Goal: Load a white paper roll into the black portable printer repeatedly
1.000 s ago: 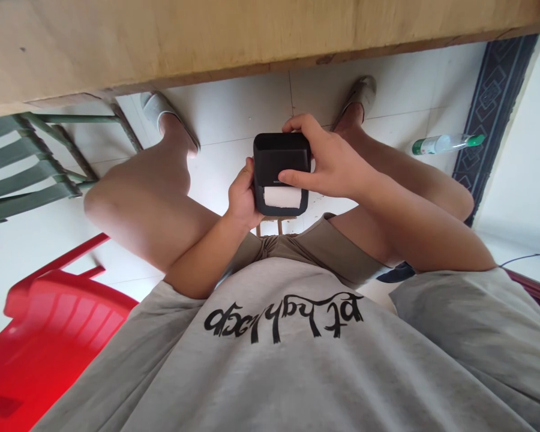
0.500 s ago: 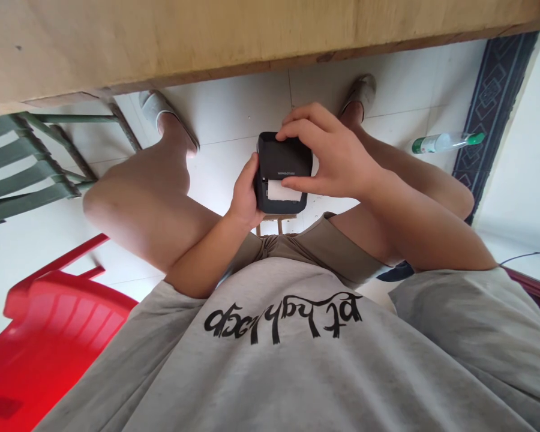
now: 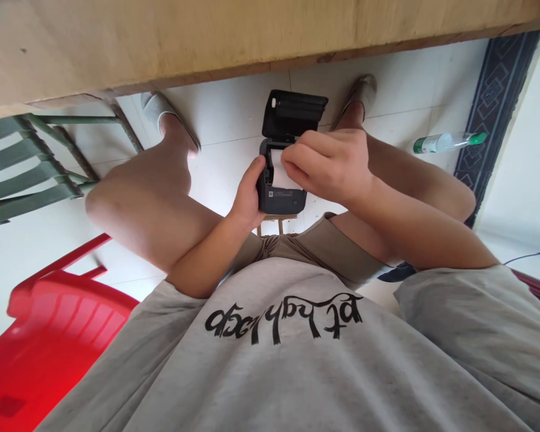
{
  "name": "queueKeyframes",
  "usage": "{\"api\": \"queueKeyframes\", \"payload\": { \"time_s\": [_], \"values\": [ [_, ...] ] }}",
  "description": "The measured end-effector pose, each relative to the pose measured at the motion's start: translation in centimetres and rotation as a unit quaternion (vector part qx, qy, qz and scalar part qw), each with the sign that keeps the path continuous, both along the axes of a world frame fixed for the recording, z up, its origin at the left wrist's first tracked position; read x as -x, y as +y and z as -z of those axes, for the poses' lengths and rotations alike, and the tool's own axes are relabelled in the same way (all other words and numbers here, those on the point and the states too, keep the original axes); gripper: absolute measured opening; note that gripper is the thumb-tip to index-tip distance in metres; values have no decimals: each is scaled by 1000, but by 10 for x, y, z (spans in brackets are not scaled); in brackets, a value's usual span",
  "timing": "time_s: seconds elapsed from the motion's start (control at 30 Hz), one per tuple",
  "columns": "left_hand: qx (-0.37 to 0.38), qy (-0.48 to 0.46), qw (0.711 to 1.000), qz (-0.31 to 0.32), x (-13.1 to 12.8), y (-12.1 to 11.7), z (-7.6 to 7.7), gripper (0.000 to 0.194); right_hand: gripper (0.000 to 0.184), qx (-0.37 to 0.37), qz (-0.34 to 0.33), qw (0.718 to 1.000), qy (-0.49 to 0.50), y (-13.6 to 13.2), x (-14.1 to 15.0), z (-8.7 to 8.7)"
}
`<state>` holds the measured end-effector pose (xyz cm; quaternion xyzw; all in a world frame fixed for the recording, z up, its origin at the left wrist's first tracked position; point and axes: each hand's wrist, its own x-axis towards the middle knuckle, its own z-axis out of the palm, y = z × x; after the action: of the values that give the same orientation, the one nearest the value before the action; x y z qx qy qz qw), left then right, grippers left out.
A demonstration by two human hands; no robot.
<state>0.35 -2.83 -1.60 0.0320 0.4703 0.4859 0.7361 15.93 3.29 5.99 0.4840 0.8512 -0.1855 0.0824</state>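
A small black label printer (image 3: 281, 203) is held over my lap, its lid (image 3: 292, 114) swung up and away from me. My left hand (image 3: 248, 195) grips the printer's left side, thumb along the edge. Inside the open compartment sits a white paper roll (image 3: 279, 170). The curled fingers of my right hand (image 3: 330, 165) close on the roll's right part; the fingertips are partly hidden behind the knuckles.
A wooden table edge (image 3: 216, 45) runs across the top. At left stand a green chair (image 3: 36, 159) and a red plastic chair (image 3: 49, 336). A plastic bottle with a green cap (image 3: 447, 143) lies on the tiled floor at right.
The printer's lid has gone from shut to open, uncovering the paper compartment. My right hand has moved from the lid to the paper roll and its fingers have curled in. The left hand keeps its grip.
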Motion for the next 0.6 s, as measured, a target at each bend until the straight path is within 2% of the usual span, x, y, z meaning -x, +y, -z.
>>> {"api": "queueKeyframes", "payload": {
  "time_s": [0.13, 0.23, 0.4, 0.53, 0.6],
  "values": [
    [12, -9, 1000, -10, -1, 1, -3, 29, 50, 28, 17, 999, -27, -3, 8, -1],
    [26, 18, 999, 8, -1, 0, 1, 27, 36, 49, 0, 997, -51, -2, 10, -2],
    [30, 34, 998, 35, 0, -3, 9, 36, 41, 84, -8, 992, -91, 0, 10, 1],
    [17, 37, 997, 60, 1, -3, 8, 39, 46, 86, 20, 994, -69, 2, 3, -1],
    [17, 40, 997, 65, 1, -3, 7, 40, 48, 106, 46, 993, -16, 5, -6, -6]
  ]
}}
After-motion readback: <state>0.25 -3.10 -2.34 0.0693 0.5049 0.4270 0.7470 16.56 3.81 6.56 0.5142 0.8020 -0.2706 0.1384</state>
